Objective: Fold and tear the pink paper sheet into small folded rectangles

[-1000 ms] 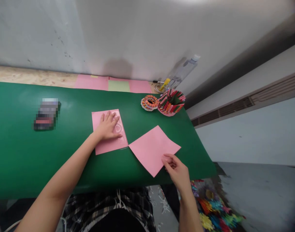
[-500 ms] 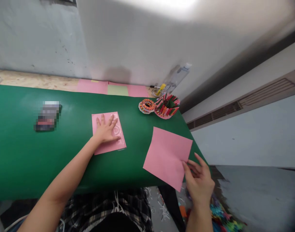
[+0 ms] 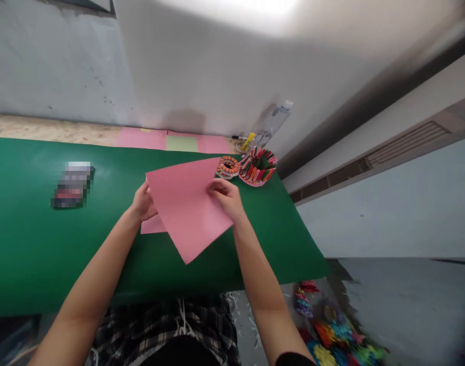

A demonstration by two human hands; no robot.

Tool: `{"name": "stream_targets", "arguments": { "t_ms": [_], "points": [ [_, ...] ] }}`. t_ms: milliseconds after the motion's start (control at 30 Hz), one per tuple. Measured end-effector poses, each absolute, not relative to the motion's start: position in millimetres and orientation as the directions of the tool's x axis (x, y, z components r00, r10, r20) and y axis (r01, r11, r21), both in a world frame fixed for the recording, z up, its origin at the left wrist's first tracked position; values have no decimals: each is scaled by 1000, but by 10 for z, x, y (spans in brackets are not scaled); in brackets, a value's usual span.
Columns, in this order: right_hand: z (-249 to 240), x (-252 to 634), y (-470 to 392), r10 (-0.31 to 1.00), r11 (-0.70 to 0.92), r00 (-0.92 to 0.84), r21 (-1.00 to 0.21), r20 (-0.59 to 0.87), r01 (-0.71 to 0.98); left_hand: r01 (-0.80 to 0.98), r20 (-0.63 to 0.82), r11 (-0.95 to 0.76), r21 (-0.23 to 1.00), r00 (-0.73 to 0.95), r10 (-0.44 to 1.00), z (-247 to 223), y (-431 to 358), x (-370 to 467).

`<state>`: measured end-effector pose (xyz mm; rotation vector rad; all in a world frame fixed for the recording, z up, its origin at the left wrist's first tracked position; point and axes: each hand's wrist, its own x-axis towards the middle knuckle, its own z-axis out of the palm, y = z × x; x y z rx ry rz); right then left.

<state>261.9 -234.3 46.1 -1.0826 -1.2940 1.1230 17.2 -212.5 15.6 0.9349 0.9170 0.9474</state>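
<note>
Green covering spreads over the surface (image 3: 114, 254) beside a grey wall (image 3: 202, 66). In the head view, the right hand (image 3: 228, 199) pinches a pink sheet (image 3: 186, 203) near its right edge between thumb and fingers, holding it above the surface. The left hand (image 3: 144, 203) is at the sheet's left edge, its fingers partly hidden; their grip cannot be told. Pink paper (image 3: 152, 225) lies partly covered underneath.

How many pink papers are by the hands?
2: the top sheet in the right hand, and the lower sheet on the green table, mostly covered. More could be hidden.
</note>
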Motion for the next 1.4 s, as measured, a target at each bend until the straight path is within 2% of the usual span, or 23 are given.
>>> {"name": "stream_targets", "arguments": {
  "t_ms": [67,167,300,433,500,600,700,800,1000,1400],
  "points": [
    [335,2494,-2144,988,96,-117,-993,104,-72,-289,-338,468,835,401,851,200,-2166,104],
    [226,2407,-2096,973,97,-197,-990,116,-104,-124,-491,663,738,575,655,263,-2239,99],
    [265,2448,-2261,942,162,-294,-986,163,-28,19,-472,642,766,695,542,336,-2339,276],
    [335,2473,-2325,965,138,-231,-990,127,36,56,-440,628,776,762,476,328,-2380,416],
    [323,2463,-2299,992,51,-112,-999,51,-5,42,-433,603,796,737,520,293,-2362,424],
    [274,2451,-2255,995,-80,38,-983,-87,-164,-62,-392,517,853,577,716,236,-2300,399],
    [238,2413,-2266,981,-193,-22,-936,-195,-295,-208,-335,418,884,341,878,201,-2233,378],
    [212,2313,-2326,976,-214,-100,-939,-193,-270,-280,-296,346,895,205,933,182,-2198,368],
    [94,2133,-2380,991,-134,-54,-974,-126,-183,-288,-261,308,907,189,947,146,-2209,366],
    [40,2171,-2340,984,-179,-18,-964,-179,-197,-257,-231,267,929,163,959,175,-2231,381]
  ]
}}
